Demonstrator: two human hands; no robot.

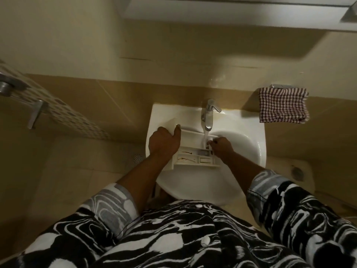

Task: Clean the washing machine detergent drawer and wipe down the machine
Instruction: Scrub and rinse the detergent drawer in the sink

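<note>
**Rinsing the drawer at the sink**

We see the drawer (pixel 193 156) at the centre of the frame. It lies across the sink (pixel 253 136) with its right end under the water (pixel 205 139) running from the tap (pixel 208 115). The left hand (pixel 164 142) grips the drawer's left end, fingers curled over it and thumb on the far edge. The right hand (pixel 222 145) sits at the right end beside the stream, fingers bent. We cannot tell whether it clasps a wall or rubs inside a compartment.

We judge the drawer light and stiff: thin white plastic, split into compartments, with brownish residue in the near ones. Wet and perhaps soapy, it is likely slippery, and its thin dividers could crack if knocked against the sink. The outer walls and the broad left end offer the surest hold; the dividers do not.

The sink is smooth, white and glazed, so a dropped drawer would probably slide into it. Tan tiles (pixel 77 97) line the wall and floor. A checked towel (pixel 283 105) hangs at the right of the frame, a drain (pixel 137 158) marks the floor at the left, and a cabinet (pixel 231 10) runs along the top edge. The light is dim.
</note>
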